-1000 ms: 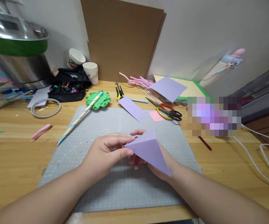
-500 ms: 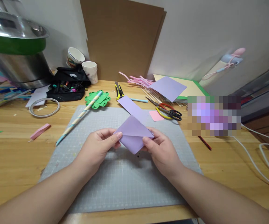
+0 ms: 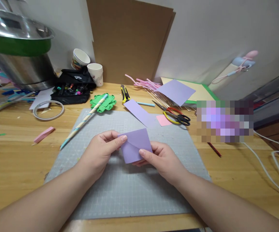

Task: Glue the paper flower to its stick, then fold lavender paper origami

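A folded piece of purple paper (image 3: 135,143) is held above the grey cutting mat (image 3: 120,193), with a diagonal edge or crease across its face. My left hand (image 3: 105,148) pinches its left corner, thumb on top and fingers behind. At its lower right side, my right hand (image 3: 163,159) grips it, thumb on the face and fingers underneath. Beyond the hands lie a purple paper strip (image 3: 138,111) and a small pink paper square (image 3: 163,120) on the mat's far edge. The back of the held paper is hidden.
Scissors (image 3: 178,116), a yellow utility knife (image 3: 124,94) and a purple sheet (image 3: 176,91) lie at the back. A striped paper stick (image 3: 81,124) rests on a green paper piece (image 3: 107,104). Farther left are a tape ring (image 3: 48,118), a black pencil case (image 3: 74,88) and paper cups (image 3: 95,74).
The purple paper has turned from a diamond position to a more upright square. My right hand has shifted left and slightly down along it; my left hand keeps its pinch.
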The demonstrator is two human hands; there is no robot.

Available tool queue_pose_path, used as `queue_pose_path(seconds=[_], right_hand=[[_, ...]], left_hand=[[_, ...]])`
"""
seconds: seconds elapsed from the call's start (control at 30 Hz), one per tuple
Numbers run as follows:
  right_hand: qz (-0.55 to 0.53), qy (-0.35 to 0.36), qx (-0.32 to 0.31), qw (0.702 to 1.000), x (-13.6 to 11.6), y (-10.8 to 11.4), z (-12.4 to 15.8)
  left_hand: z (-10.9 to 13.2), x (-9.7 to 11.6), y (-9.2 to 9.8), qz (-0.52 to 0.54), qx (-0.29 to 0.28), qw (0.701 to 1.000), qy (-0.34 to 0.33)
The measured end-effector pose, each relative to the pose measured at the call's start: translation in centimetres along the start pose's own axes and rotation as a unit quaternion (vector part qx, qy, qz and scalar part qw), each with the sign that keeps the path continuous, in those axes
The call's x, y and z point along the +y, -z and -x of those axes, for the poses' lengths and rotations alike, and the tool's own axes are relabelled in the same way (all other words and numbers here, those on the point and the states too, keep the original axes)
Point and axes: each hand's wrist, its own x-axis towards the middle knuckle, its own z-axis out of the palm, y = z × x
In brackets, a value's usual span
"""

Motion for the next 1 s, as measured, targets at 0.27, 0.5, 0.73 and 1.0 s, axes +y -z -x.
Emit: queue_pose_path(seconds=[0.27,0.5,0.73,1.0], right_hand=[[0.089,0.090,0.038,0.991,-0.1,0.0,-0.1],[0.152,0.198,0.069,0.966,-0.8,-0.4,1.7],[0.115,0.135,0.014,0.984,-1.0,-0.7,2.1],[0.032,-0.025,-0.057,0.998,-1.1,0.0,0.8]], left_hand=[[1.1,1.2,0.0,-0.121,-0.030,0.974,-0.188],[2.6,1.8,-0.4,-0.264,-0.123,0.912,-0.290],[3.0,1.7,-0.6,-0.226,-0.159,0.946,-0.172],[1.8,1.3,-0.5,-0.149,-0.172,0.972,0.051]])
